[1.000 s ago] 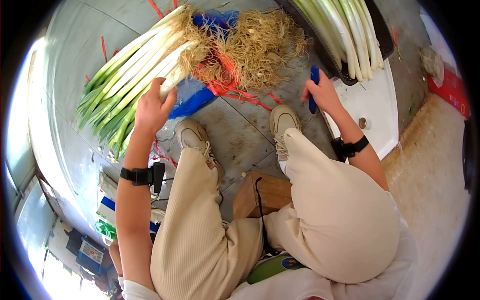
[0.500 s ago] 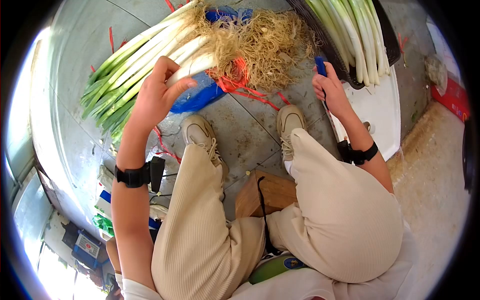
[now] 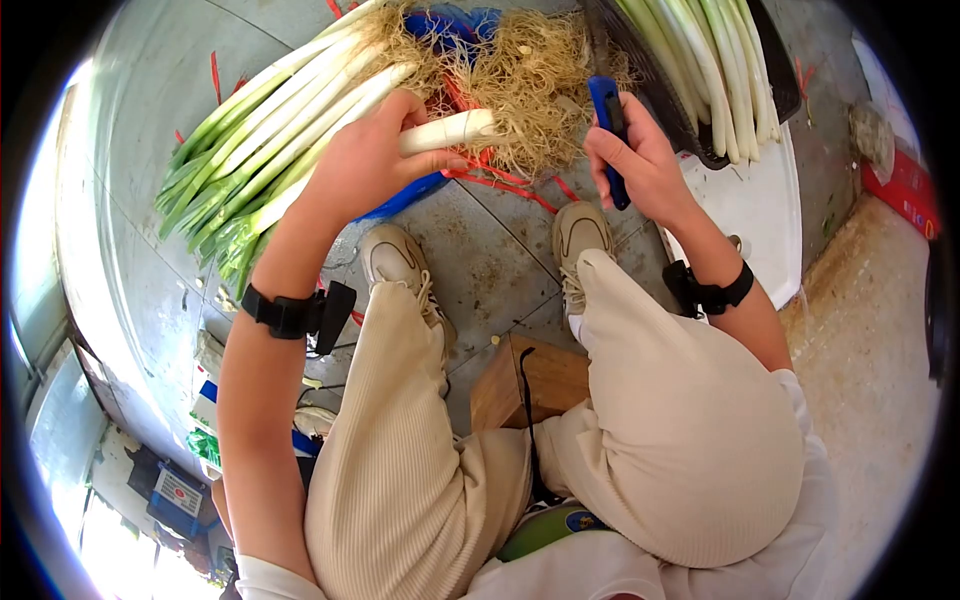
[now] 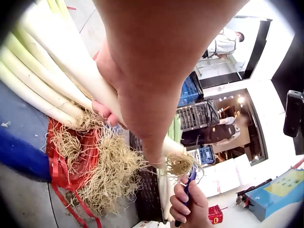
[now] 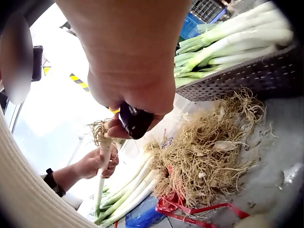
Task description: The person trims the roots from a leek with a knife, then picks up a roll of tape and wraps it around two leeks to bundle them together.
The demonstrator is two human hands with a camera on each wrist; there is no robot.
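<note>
My left hand [image 3: 360, 155] grips a thick white leek [image 3: 455, 130] below its root end, thumb on the near side. The root end points right; in the left wrist view its roots [image 4: 179, 166] spread close to the knife. My right hand [image 3: 640, 165] holds a knife with a blue-and-black handle [image 3: 608, 110], fingers curled round it, to the right of the root end. Beneath the left hand lies a bundle of leeks [image 3: 270, 125], leaves toward the left. A heap of cut roots [image 3: 545, 60] lies beyond the held leek, between the two hands.
At the upper right a dark woven crate [image 3: 660, 90] holds several trimmed leeks [image 3: 735, 70], partly over a white tray [image 3: 765, 210]. Red plastic strips [image 3: 510, 185] and blue sheeting [image 3: 400, 200] lie near the shoes [image 3: 582, 235]. A wooden block [image 3: 500, 390] stands between the legs.
My left hand has moved right and lifted the leek away from the bundle. My right hand has turned and brought the knife left, closer to the root end.
</note>
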